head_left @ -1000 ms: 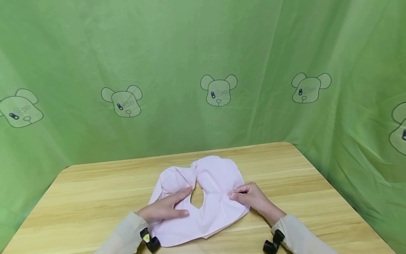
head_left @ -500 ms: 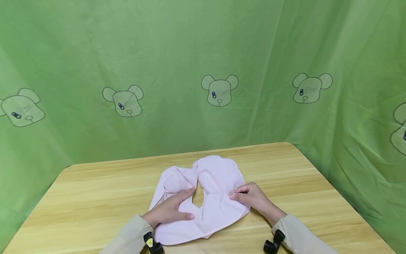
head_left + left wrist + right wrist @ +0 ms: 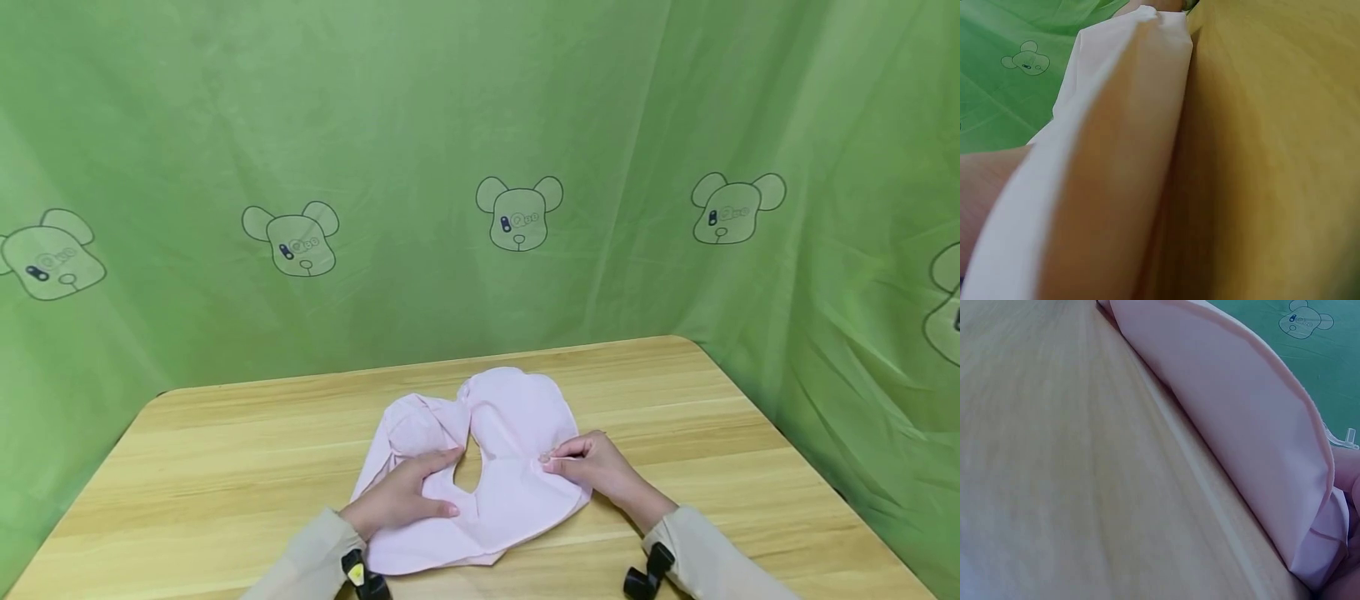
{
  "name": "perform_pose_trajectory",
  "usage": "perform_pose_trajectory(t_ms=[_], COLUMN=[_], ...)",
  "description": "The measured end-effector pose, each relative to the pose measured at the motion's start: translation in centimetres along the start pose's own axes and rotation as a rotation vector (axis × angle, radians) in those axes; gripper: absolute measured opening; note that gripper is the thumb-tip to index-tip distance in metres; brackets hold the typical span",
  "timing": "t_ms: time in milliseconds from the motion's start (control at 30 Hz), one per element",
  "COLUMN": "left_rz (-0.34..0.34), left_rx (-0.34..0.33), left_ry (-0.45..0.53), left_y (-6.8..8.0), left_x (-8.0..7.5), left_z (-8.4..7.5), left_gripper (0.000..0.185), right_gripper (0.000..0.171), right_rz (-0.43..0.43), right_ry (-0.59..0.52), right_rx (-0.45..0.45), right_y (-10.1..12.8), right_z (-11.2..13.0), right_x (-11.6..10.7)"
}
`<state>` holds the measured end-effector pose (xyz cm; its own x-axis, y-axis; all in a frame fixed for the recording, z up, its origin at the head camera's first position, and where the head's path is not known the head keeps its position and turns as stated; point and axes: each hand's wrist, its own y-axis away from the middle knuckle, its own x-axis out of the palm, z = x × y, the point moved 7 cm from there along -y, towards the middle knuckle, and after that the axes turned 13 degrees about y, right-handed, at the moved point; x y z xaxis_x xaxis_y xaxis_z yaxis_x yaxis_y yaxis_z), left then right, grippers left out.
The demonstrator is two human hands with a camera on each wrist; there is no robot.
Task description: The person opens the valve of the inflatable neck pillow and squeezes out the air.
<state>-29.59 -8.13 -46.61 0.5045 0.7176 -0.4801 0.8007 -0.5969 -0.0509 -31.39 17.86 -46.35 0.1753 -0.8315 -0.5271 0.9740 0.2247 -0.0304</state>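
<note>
A limp pink neck pillow (image 3: 517, 492), deflated and creased, lies on the table with two rounded lobes at the back and an oval gap in the middle. My left hand (image 3: 408, 492) rests on its left half, fingertips at the gap's rim and thumb spread apart. On the right half, my right hand (image 3: 592, 467) pinches the pillow's surface between thumb and forefinger. A small clear plastic piece (image 3: 1349, 439), like a valve cap, shows beside those fingers in the right wrist view. In the left wrist view the pillow's raised edge (image 3: 1116, 144) hides most of the left hand.
The wood-grain table (image 3: 720, 467) has rounded back corners. A green curtain (image 3: 405, 292) printed with bear heads hangs behind and at both sides. Black wrist cameras (image 3: 647, 573) sit below the light sleeves (image 3: 705, 550).
My left hand has slid slightly right, nudging the pillow's left half along. More of the lower layer shows at the front edge. The right hand keeps its pinch in place.
</note>
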Motion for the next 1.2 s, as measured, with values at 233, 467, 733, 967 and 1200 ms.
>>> perform_pose_trajectory(t_ms=[233,467,733,967,1200], left_rz=[-0.007,0.006,0.012,0.030,0.057], left_rx=[-0.007,-0.006,-0.010,0.013,-0.043], left_ry=[0.027,-0.015,-0.033,-0.012,0.133], left_y=[-0.2,-0.1,-0.2,-0.2,0.1], left_x=[0.1,0.2,0.2,0.2,-0.4], left_z=[0.3,0.3,0.3,0.2,-0.7], left_gripper=[0.077,0.072,0.070,0.070,0.076], right_gripper=[0.020,0.019,0.021,0.020,0.020], right_rz=[0.013,0.013,0.009,0.010,0.006], right_ry=[-0.010,-0.020,-0.029,-0.032,-0.005], right_rx=[-0.018,-0.001,-0.008,-0.009,0.007], right_y=[-0.1,0.0,0.0,0.0,0.0], right_z=[0.0,0.0,0.1,0.1,0.1], right_x=[0.1,0.0,-0.1,-0.1,-0.1])
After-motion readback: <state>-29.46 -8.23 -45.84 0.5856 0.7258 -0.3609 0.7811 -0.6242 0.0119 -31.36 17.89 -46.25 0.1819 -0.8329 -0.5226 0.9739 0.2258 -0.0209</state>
